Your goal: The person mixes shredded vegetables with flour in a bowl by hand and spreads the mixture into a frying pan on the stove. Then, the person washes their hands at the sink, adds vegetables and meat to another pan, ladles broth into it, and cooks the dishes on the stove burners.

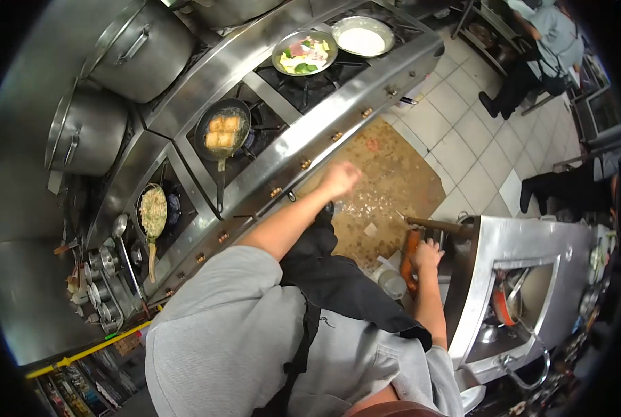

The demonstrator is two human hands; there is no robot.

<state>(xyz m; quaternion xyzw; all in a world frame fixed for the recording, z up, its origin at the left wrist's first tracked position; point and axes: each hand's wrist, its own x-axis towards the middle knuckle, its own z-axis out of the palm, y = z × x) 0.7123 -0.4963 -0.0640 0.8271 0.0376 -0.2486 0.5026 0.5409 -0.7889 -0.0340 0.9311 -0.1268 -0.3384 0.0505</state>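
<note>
My left hand (340, 180) is in the air past the stove's front edge, above the brown floor mat. Its fingers are loosely curled, with nothing visible in them. My right hand (428, 256) is low on the right, beside an orange-red bottle (411, 260); its fingers are apart, and I cannot tell whether it touches the bottle. A clear round container (392, 284) is close to the bottle. On the stove, a dark pan (235, 126) holds golden-brown pieces in bubbling oil. Another pan (152, 210) to the left contains a pale chopped mixture.
At the stove's far end are a pan with green leaves and pink pieces (305, 55) and a pan of white liquid (363, 40). Large pots (142, 52) line the back. A steel cabinet (526, 233) is on my right. Two people (550, 42) are beyond the mat (394, 163).
</note>
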